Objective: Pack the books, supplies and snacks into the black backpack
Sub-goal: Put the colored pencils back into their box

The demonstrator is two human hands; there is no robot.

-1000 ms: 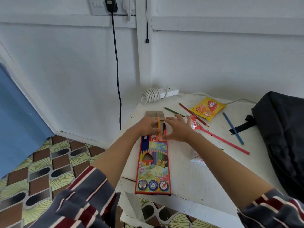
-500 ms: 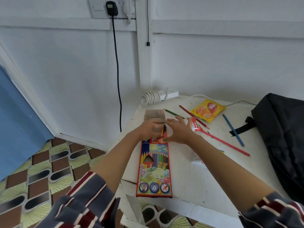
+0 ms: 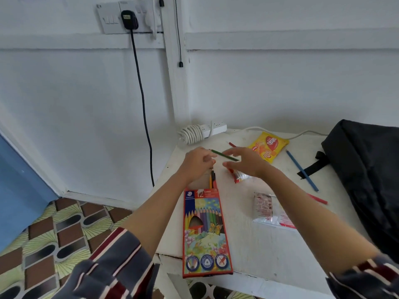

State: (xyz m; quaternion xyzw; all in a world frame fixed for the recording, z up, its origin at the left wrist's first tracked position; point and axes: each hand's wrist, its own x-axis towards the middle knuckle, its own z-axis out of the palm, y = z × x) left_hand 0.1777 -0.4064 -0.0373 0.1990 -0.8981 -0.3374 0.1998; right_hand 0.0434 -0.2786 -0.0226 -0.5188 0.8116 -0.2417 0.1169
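Reaching over the green pencil (image 3: 224, 155) near the table's (image 3: 248, 251) far left corner, the right hand (image 3: 246, 162) has its fingers (image 3: 233, 151) straight and spread, with the thumb below the shaft and not clamped on it. The left hand (image 3: 197, 164) is curled at the mouth of the pencil box (image 3: 205, 229); what it grips cannot be told. Risk: the box appears to overhang the near edge, so a push may tip it and spill the protruding pencils (image 3: 212, 180). The black backpack (image 3: 367, 180) lies at the right edge.
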